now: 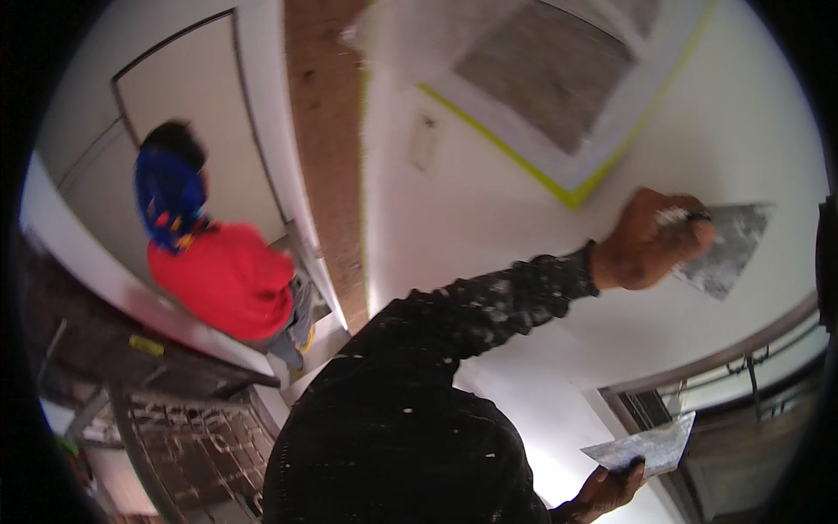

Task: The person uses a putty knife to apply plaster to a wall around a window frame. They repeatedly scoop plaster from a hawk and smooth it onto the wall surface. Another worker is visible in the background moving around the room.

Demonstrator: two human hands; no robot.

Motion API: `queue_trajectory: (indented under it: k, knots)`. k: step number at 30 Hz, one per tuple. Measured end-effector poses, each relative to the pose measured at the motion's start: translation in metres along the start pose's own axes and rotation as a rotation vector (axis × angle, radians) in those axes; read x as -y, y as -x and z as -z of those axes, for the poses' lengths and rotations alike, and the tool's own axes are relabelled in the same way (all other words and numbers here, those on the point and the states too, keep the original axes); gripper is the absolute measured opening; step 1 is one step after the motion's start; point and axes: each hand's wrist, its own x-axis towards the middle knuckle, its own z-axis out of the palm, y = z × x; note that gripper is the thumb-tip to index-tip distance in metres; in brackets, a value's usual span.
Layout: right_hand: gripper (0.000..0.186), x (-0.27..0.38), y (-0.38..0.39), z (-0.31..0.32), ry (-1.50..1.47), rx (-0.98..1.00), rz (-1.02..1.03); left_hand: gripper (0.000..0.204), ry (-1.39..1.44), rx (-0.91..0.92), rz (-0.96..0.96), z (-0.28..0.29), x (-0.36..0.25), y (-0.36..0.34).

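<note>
My left hand [646, 243] is closed round the handle of a wide, putty-smeared metal scraper [727, 249], raised over the white wall [524, 288] at the upper right, below a taped-round grey panel [543, 74]. Its black sleeve is spattered with white. Whether the blade touches the wall I cannot tell. Lower right, my right hand [611, 489] grips a second wide metal blade [655, 441] with pale smears on it; its handle is hidden.
A person [218, 279] in a red top and blue head covering is at the left beside a pale door [188, 105]. A brown strip [323, 157] runs beside the wall. A metal grille [175, 437] is at lower left, a barred window [733, 384] at lower right.
</note>
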Motion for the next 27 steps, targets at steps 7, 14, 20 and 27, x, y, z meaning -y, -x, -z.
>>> queue_trajectory:
  k: [7,14,20,27]
  knots:
    - [0.042,-0.002,0.014,-0.029,-0.302,0.26,-0.219,0.028,-0.3,-0.025,-0.272,0.015,-0.005,-0.001]
    - [0.044,-0.01,0.02,-0.098,0.256,0.145,0.153,0.053,-1.362,-0.189,-0.875,0.091,0.043,-0.011]
    - [0.068,-0.023,-0.013,-0.142,1.097,0.104,0.664,0.069,-0.905,-0.029,-0.879,0.095,0.036,-0.032]
    - [0.072,-0.012,-0.043,-0.148,1.267,0.039,0.794,0.077,-1.093,-0.095,-1.103,0.098,0.037,-0.037]
